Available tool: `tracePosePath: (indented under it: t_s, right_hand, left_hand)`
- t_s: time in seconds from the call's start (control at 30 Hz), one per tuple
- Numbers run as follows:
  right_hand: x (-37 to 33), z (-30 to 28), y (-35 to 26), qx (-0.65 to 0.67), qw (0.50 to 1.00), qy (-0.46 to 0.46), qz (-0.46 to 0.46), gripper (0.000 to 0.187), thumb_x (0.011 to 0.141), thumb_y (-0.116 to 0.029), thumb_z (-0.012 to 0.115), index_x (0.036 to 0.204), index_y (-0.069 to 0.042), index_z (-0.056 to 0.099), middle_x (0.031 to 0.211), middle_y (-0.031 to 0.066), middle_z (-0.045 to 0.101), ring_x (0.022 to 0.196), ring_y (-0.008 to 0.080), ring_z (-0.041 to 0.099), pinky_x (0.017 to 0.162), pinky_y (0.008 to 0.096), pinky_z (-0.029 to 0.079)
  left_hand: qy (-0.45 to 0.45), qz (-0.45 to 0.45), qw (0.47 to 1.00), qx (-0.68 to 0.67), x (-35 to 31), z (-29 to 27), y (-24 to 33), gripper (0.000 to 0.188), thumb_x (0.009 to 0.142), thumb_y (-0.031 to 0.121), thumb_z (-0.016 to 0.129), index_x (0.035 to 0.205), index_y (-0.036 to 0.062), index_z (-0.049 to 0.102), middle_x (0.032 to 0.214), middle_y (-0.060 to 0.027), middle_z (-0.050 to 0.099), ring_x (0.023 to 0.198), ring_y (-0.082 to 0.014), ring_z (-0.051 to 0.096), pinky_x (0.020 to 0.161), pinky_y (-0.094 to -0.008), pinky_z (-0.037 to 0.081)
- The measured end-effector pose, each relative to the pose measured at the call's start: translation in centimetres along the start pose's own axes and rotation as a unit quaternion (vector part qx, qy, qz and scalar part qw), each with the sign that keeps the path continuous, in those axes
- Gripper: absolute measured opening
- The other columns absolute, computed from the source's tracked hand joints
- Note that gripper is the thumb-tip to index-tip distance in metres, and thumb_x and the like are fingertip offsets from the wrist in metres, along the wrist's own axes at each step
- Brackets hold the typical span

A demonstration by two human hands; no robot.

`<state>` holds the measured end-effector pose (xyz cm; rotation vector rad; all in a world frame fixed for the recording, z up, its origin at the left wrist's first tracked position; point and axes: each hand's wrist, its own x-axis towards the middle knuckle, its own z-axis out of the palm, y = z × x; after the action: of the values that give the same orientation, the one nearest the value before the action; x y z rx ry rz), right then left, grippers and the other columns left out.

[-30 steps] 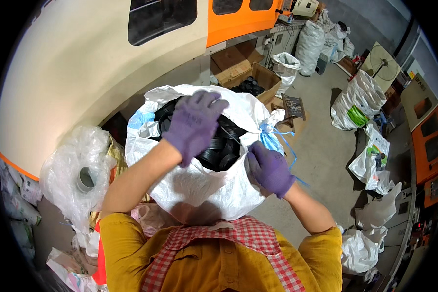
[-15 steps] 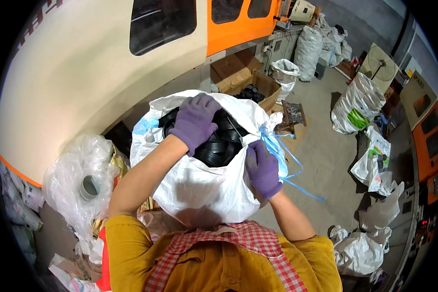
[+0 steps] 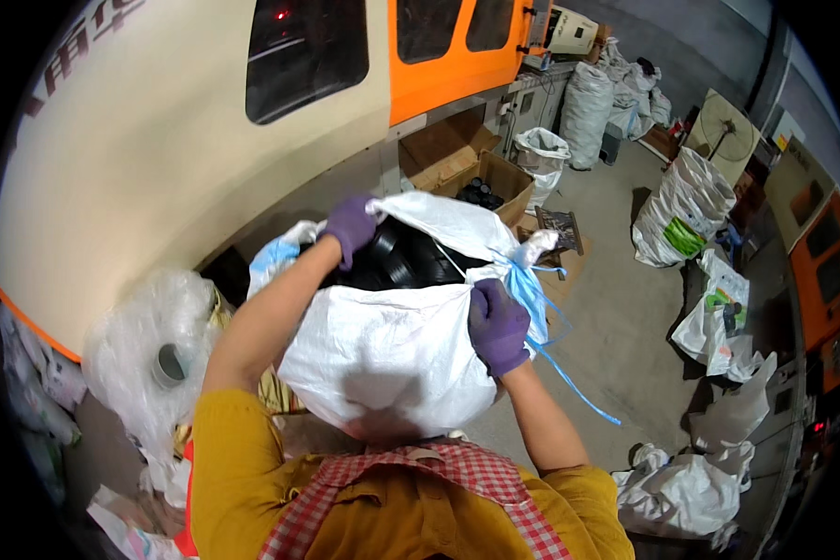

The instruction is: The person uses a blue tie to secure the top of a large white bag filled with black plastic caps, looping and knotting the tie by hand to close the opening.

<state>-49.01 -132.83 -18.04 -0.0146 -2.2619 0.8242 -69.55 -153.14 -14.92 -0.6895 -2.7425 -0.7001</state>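
Note:
A full white woven sack stands in front of me, its mouth wide. Inside lie shiny black ring-shaped parts, partly covered by the sack's far rim. My left hand, in a purple glove, is closed on the far left part of that rim, its fingertips partly hidden. My right hand, gloved alike, grips the near right edge of the sack in a fist. Beside it, blue string is tied round a bunched corner of the sack, with loose ends trailing to the right.
A cream and orange machine rises on the far left. Behind the sack stands a cardboard box with black parts. Clear plastic bags lie at left. More white sacks and a fan stand at right.
My left hand has gone from lying over the black parts to holding the far rim, which now covers more of them. My right hand still grips the sack's right edge.

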Motion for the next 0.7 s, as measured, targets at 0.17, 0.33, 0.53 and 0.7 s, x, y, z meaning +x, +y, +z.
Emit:
tracePosePath:
  t_s: [0.17, 0.33, 0.53, 0.7]
  right_hand:
    - [-0.9, -0.8, 4.8, 0.005, 0.999, 0.033, -0.025, 0.006, 0.081, -0.013, 0.057, 0.087, -0.012, 0.057, 0.058, 0.0134, 0.056, 0.052, 0.0317, 0.057, 0.048, 0.0406, 0.042]
    - [-1.8, -4.8, 8.7, 0.067, 0.997, 0.012, 0.036, 0.005, 0.082, -0.009, 0.055, 0.083, -0.006, 0.058, 0.068, 0.0149, 0.059, 0.057, 0.0285, 0.059, 0.052, 0.0337, 0.045]
    - [-2.5, -3.8, 4.9, 0.135, 0.983, 0.079, 0.093, 0.006, 0.083, -0.004, 0.052, 0.088, -0.002, 0.054, 0.071, 0.0173, 0.058, 0.061, 0.0291, 0.058, 0.058, 0.0339, 0.045]
    - [-1.4, -2.8, 3.5, 0.135, 0.984, 0.052, 0.101, 0.008, 0.083, -0.007, 0.054, 0.089, -0.002, 0.056, 0.074, 0.0176, 0.059, 0.064, 0.0287, 0.060, 0.059, 0.0337, 0.045]
  left_hand:
    - [-0.017, -0.033, 0.998, -0.059, -3.6, 0.5, 6.8, 0.025, 0.078, 0.022, 0.057, 0.097, 0.0060, 0.060, 0.096, -0.0191, 0.062, 0.092, -0.0355, 0.057, 0.082, -0.0396, 0.045]
    - [-0.003, 0.008, 0.995, -0.100, -5.1, 1.5, 10.9, 0.029, 0.078, 0.024, 0.057, 0.102, 0.0085, 0.059, 0.096, -0.0169, 0.062, 0.090, -0.0341, 0.058, 0.079, -0.0403, 0.046]
    - [-0.057, 0.015, 0.998, -0.013, -5.9, -0.2, 12.0, 0.032, 0.078, 0.029, 0.058, 0.108, 0.0196, 0.060, 0.105, -0.0127, 0.061, 0.095, -0.0305, 0.057, 0.083, -0.0397, 0.045]
    - [0.214, 0.270, 0.939, -0.004, -5.1, 0.3, 10.6, 0.028, 0.074, 0.017, 0.059, 0.102, 0.0166, 0.061, 0.098, -0.0116, 0.060, 0.091, -0.0285, 0.057, 0.079, -0.0375, 0.045]
